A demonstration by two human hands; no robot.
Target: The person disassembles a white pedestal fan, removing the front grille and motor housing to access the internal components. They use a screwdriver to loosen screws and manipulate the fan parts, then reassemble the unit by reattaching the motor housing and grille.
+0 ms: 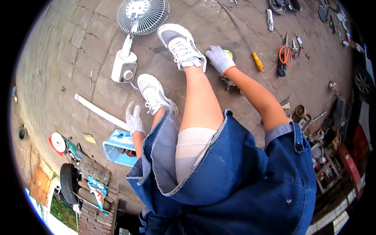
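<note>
A flat round disc with a yellow centre and a dark green-grey rim (230, 54) lies on the brown paved ground, beside the person's right hand (220, 59), which partly covers it. That hand wears a pale grey knitted glove with an orange cuff; its fingers point away from the disc, and whether they grip anything or touch the disc cannot be told. Just to the left of this hand is a white-and-grey laced sports shoe (182, 44) on the person's right foot.

The left hand (134, 119), in a similar pale grey knitted glove, has its fingers extended and slightly parted, with nothing visible in its grasp. It is near one end of a long white tube (100, 111) and above a light-blue plastic basket (133, 161), which sits partly behind the wrist.

Beyond the left hand, a whitish fan with a round wire cage (137, 8) lies on the ground, its pale box-shaped base toward the person. To the right of the right hand lie a long thin screwdriver with a yellow handle (257, 62) and, farther right, a pair of scissors with orange handles (288, 58).
</note>
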